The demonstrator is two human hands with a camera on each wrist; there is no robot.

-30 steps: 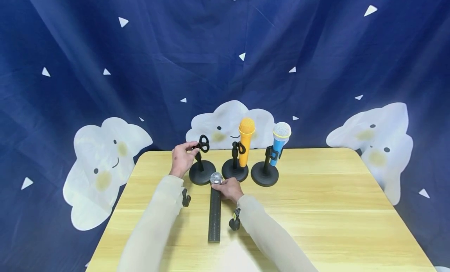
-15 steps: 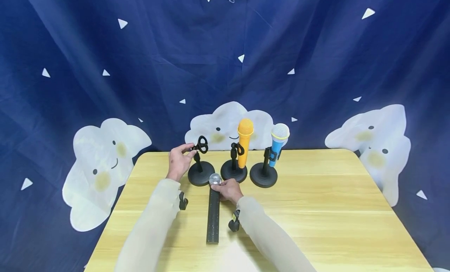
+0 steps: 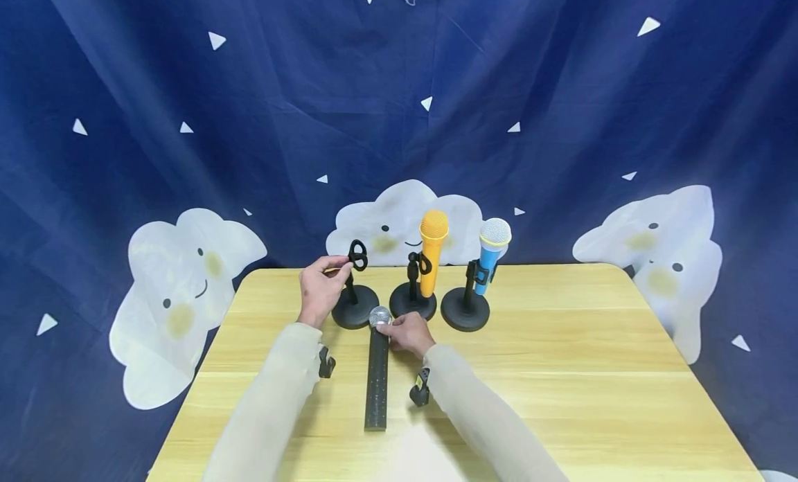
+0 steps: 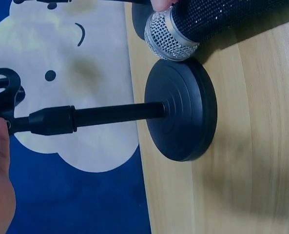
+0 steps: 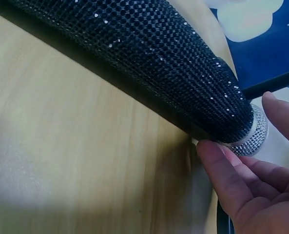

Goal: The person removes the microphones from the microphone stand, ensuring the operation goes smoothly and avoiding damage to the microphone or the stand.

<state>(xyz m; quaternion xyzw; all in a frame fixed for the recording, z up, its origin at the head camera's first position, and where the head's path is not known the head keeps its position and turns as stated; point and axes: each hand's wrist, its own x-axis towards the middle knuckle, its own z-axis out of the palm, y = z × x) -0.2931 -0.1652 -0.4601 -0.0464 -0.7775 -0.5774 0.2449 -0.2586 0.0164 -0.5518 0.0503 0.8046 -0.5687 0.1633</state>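
Mount prep, likely: left hand pinches clip, right hand grips microphone; next should need lifting it toward left hand.

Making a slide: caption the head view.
Left hand pinches an empty clip; right hand holds the black mic; yellow mic and blue mic mounted.

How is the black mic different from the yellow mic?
The black mic has a sparkly black handle and a silver head; the yellow mic is yellow all over.
The black mic is laid over, with the right hand gripping it near its head; the yellow mic is nearly upright in a stand.
Both have a round head on a long handle.
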